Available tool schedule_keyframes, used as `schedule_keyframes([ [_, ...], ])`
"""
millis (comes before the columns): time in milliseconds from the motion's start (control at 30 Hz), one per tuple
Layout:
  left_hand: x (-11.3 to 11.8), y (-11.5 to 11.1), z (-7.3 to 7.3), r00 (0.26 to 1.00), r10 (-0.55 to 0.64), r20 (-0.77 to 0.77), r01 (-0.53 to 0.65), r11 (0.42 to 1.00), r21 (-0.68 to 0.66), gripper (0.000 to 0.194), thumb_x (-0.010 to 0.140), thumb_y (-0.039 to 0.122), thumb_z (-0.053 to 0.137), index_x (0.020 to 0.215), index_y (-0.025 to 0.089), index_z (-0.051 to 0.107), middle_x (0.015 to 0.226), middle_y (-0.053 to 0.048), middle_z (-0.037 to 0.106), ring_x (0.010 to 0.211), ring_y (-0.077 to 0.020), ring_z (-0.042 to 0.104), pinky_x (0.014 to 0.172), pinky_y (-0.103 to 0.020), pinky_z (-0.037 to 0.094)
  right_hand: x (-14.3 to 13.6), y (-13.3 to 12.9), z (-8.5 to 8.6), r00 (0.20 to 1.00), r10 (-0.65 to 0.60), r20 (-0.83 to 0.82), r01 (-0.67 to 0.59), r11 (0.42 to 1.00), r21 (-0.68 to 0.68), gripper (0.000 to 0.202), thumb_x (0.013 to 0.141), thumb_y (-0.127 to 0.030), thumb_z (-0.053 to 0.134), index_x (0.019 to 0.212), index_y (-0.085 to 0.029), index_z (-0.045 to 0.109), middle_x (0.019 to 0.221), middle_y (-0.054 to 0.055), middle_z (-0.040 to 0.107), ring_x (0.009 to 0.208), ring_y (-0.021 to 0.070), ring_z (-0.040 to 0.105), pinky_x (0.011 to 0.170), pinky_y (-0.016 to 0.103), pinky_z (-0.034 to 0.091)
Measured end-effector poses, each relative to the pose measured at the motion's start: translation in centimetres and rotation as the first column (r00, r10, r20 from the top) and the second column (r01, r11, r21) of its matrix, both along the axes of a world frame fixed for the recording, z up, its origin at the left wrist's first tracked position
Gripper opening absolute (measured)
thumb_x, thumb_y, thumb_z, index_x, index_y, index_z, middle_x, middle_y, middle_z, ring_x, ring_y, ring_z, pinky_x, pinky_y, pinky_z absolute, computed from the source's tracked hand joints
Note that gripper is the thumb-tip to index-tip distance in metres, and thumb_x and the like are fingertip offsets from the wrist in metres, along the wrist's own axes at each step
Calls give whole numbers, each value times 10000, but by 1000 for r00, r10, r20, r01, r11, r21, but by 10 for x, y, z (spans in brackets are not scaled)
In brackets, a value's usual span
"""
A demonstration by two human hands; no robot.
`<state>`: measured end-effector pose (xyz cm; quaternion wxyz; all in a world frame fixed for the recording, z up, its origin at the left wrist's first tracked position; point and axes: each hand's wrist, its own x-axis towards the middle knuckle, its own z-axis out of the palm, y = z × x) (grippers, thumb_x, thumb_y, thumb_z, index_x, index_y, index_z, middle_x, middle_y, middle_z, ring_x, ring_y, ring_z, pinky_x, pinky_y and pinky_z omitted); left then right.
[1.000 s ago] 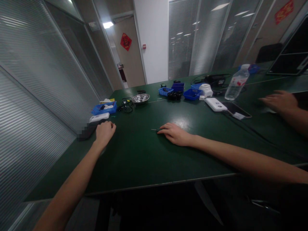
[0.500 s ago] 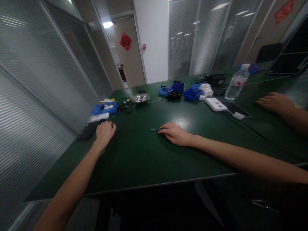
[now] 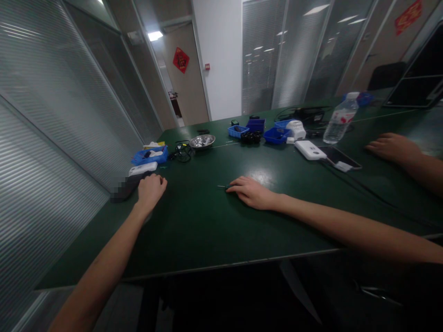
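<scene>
My right hand (image 3: pixel 254 193) rests on the green table (image 3: pixel 197 240), its fingers closed over the dark handle of a small screwdriver (image 3: pixel 221 186). The thin metal shaft points left, lying close to the tabletop. At the left, my left hand (image 3: pixel 151 190) is on the table with its fingers curled under; whatever they may hold is hidden. Just beyond and left of it lies a dark object (image 3: pixel 129 186), partly pixelated. A white power bank-like block (image 3: pixel 143 168) sits behind that, beside a blue tray (image 3: pixel 150 157) of small items.
Behind my hands stand a metal bowl (image 3: pixel 202 141), black cables (image 3: pixel 182 152), blue bins (image 3: pixel 277 135) and a black coiled item (image 3: pixel 251 137). Toward the right are a white device (image 3: pixel 310 150), a phone (image 3: pixel 339 157), a water bottle (image 3: pixel 342 117) and another person's hand (image 3: pixel 396 145).
</scene>
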<state>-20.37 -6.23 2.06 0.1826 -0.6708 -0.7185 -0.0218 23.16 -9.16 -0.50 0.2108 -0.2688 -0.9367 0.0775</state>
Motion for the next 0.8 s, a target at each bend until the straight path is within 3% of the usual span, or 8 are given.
schedule_keyframes([
  [667, 0, 1, -3, 999, 15, 31, -15, 1000, 0, 488, 1034, 417, 384, 1066, 130, 778, 1197, -226, 701, 1068, -363, 676, 890, -450, 540, 0, 0, 0, 1000, -5, 5, 5, 1000, 5, 438, 1009, -132, 511, 1401, -232, 680, 1391, 142, 652, 1264, 300, 597, 1059, 521, 481],
  [800, -7, 4, -7, 991, 30, 131, -24, 999, -44, 425, 1023, 413, 444, 1162, 136, 735, 1253, -212, 675, 1084, -337, 676, 859, -407, 552, 0, 1, -1, 1000, -2, 13, 2, 1000, 6, 435, 1021, -136, 492, 1408, -220, 672, 1396, 147, 648, 1271, 300, 592, 1060, 520, 481],
])
